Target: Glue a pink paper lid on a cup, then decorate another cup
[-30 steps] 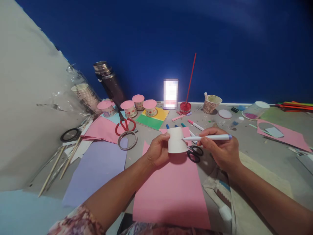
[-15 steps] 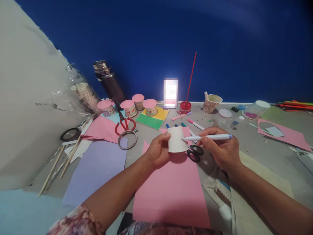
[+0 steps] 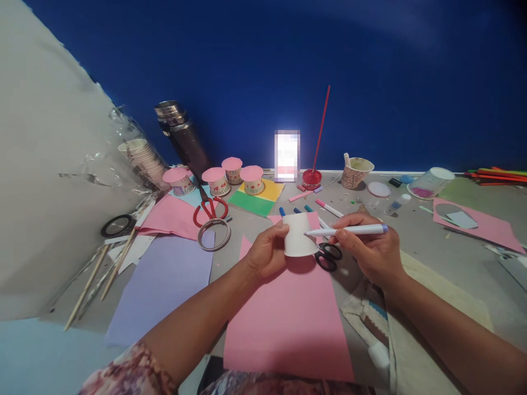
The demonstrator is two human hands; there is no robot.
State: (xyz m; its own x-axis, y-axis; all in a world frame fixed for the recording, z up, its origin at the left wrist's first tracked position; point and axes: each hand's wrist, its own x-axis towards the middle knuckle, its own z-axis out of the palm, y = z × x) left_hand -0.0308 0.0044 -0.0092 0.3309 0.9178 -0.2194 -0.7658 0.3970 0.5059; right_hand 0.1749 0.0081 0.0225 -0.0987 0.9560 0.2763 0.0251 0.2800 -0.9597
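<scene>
A plain white paper cup [image 3: 300, 236], rim down, is held up in my left hand [image 3: 269, 247], thumb on its near left side. My right hand [image 3: 370, 247] grips a white felt-tip pen [image 3: 362, 230] with a purple end, its tip at the cup's right side. Whether the tip touches the cup I cannot tell. Below the cup lies a pink paper sheet [image 3: 288, 318]. Black-handled scissors [image 3: 328, 256] rest just right of the cup, with several markers [image 3: 329, 208] partly hidden behind it.
Several decorated cups with pink tops [image 3: 252, 180] stand at the back left, near red-handled scissors [image 3: 211, 209], a tape ring [image 3: 214, 234] and a dark flask [image 3: 183, 137]. Purple paper [image 3: 164, 285] lies left. A patterned cup [image 3: 356, 173] and a glue bottle [image 3: 398, 204] are back right.
The pen tip has shifted slightly left across the cup, my right hand moving with it. My left hand keeps its hold on the cup.
</scene>
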